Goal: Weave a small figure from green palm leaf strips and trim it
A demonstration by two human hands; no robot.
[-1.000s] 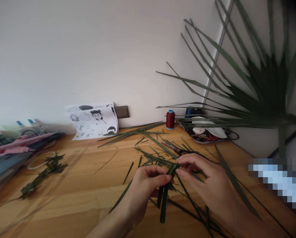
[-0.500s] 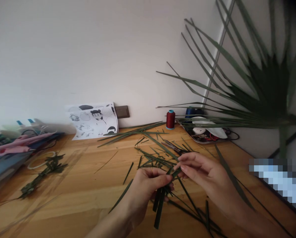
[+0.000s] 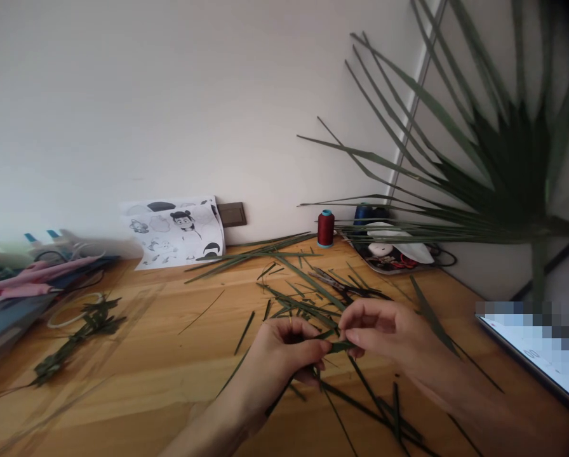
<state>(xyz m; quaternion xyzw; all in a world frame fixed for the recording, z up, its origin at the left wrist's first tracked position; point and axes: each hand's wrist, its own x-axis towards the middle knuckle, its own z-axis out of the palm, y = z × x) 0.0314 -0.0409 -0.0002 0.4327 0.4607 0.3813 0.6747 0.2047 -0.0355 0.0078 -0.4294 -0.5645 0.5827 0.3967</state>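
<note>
Between my hands a short green palm leaf strip (image 3: 338, 346) is stretched, low over the table. My left hand (image 3: 291, 349) pinches one end between thumb and fingers, its palm side hidden. My right hand (image 3: 377, 327) grips the other end with thumb and fingertips. Cut leaf strips (image 3: 306, 306) lie scattered behind and under the hands. Just beyond my right hand rests a pair of scissors (image 3: 344, 285) with dark handles. A woven leaf piece (image 3: 77, 336) lies off to the left.
A large fan palm leaf (image 3: 503, 165) spreads at the right. A red thread spool (image 3: 326, 228) stands by a tray (image 3: 394, 271) of odds and ends. A printed drawing sheet (image 3: 180, 235) leans on the wall. A pink glue gun (image 3: 32, 279) is at left, a tablet-like screen (image 3: 536, 362) at right.
The strips that hung down below my left hand no longer show there. My hands have turned, and the held strip now lies nearly level between them. The view has shifted slightly.
</note>
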